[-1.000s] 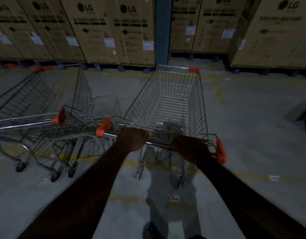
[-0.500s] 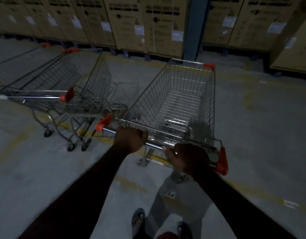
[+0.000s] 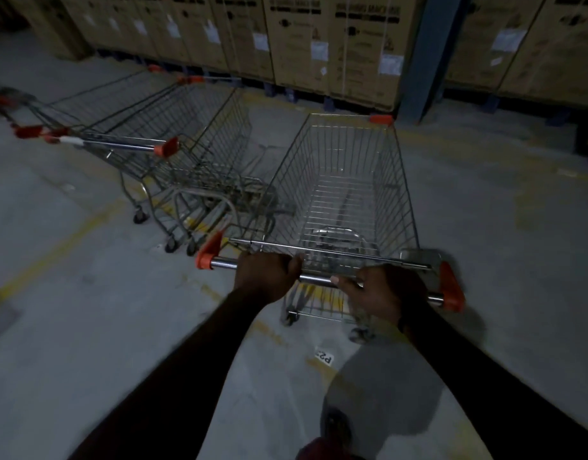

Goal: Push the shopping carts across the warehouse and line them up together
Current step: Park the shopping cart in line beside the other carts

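The shopping cart (image 3: 400, 194) stands on the grey floor (image 3: 501, 227) directly in front of the person, and its empty wire basket points toward a wall of cardboard boxes (image 3: 332, 44). Both hands hold its handle bar (image 3: 319, 279). The left hand (image 3: 269, 272) grips the bar not far from the left orange end cap, with its fingers (image 3: 294, 264) curled tightly round the metal. The right hand (image 3: 382, 290) grips nearer to the right cap. Its fingers (image 3: 369, 277) are also wrapped round the bar, and the thumb lies along it.

Just beside this cart, on the left, stands a row of nested carts (image 3: 186, 141) that point in about the same direction. The left side of the held cart is close to them, but I cannot tell whether they touch. A blue post (image 3: 422, 54) rises behind, between the boxes.

I judge that the step in hand is bringing this cart into line with the row. To do it well, the person should have the hands well apart on the bar, so that the cart turns easily. The push should be slow, with the basket steered parallel to its neighbours and the handles level. The wheels may drift, so small corrections are better than one strong push.
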Action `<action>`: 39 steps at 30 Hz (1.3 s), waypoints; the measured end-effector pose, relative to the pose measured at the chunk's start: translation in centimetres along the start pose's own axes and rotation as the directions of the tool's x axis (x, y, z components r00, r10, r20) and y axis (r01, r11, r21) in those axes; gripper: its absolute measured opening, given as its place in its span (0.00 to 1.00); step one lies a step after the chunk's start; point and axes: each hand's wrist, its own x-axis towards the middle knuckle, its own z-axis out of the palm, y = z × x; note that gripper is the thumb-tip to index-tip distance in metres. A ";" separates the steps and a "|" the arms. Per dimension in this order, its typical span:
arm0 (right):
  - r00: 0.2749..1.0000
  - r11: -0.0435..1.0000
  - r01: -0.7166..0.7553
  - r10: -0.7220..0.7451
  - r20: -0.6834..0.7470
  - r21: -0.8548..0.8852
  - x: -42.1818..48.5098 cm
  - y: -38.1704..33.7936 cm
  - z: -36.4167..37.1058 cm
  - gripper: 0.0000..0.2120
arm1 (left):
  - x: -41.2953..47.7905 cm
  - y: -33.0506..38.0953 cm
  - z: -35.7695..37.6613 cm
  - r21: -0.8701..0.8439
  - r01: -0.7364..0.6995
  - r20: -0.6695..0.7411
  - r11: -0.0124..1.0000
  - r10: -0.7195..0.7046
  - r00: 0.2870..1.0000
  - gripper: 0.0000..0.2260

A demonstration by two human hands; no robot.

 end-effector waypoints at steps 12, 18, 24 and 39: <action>0.964 0.952 0.264 -0.261 0.040 -0.155 -5.1 1.1 -1.4 0.46 | -11.1 2.1 -1.5 -0.096 0.028 -0.025 0.995 -0.031 0.999 0.34; 0.917 0.916 0.398 -0.396 0.047 -0.049 -9.7 0.5 -2.6 0.34 | -18.1 0.6 -2.0 -0.078 0.209 0.059 0.975 -0.205 0.977 0.38; 0.879 0.870 0.476 -0.476 0.032 -0.132 -12.9 1.2 -2.5 0.39 | -23.9 3.5 -2.2 -0.062 0.275 0.003 0.960 -0.275 0.961 0.36; 0.605 0.605 0.793 -0.767 0.212 -0.072 -13.5 6.2 -4.9 0.32 | -32.3 17.6 -3.6 -0.074 0.644 0.019 0.762 -0.644 0.765 0.39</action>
